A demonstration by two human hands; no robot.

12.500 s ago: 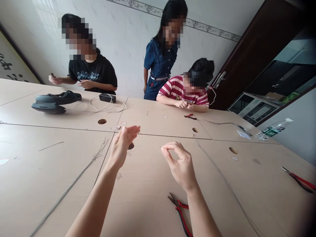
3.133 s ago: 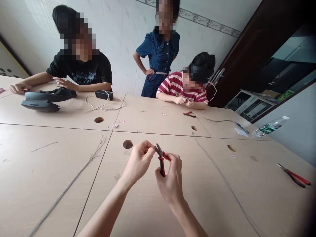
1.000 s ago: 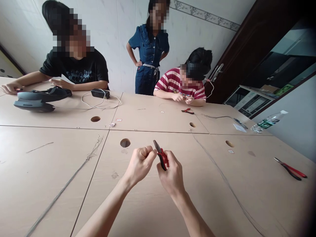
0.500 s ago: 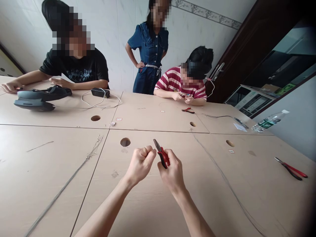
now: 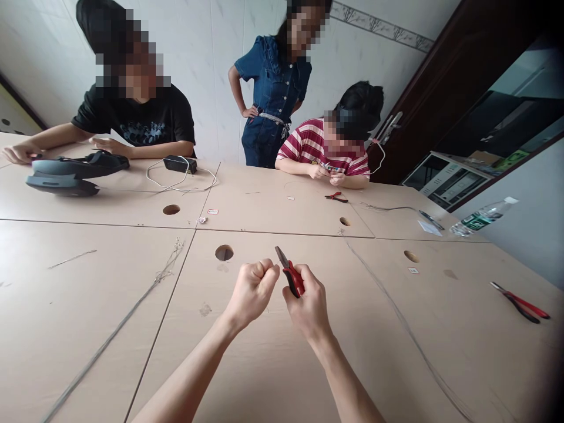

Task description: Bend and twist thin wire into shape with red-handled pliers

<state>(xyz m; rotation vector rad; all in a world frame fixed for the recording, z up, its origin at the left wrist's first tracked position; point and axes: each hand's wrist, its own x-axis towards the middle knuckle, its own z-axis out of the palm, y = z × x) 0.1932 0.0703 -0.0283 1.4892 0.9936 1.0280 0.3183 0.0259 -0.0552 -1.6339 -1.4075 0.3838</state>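
Observation:
My right hand (image 5: pixel 311 302) grips small red-handled pliers (image 5: pixel 289 276), whose dark jaws point up and to the left. My left hand (image 5: pixel 253 289) is curled into a fist right beside the jaws, pinching something too small to make out. Both hands hover over the beige table (image 5: pixel 264 364), just below a round hole (image 5: pixel 224 252) in its top.
Long thin wires (image 5: pixel 114 332) lie across the table left and right. A second pair of red pliers (image 5: pixel 522 301) lies far right, a water bottle (image 5: pixel 482 218) beyond it. Three people are at the far side; a headset (image 5: pixel 73 173), a black box with cable (image 5: pixel 178 164) and other pliers (image 5: pixel 337 197) lie there.
My hands have stayed together with the pliers in the right; the view shifted slightly. Much earlier both hands were apart and the pliers lay on the table.

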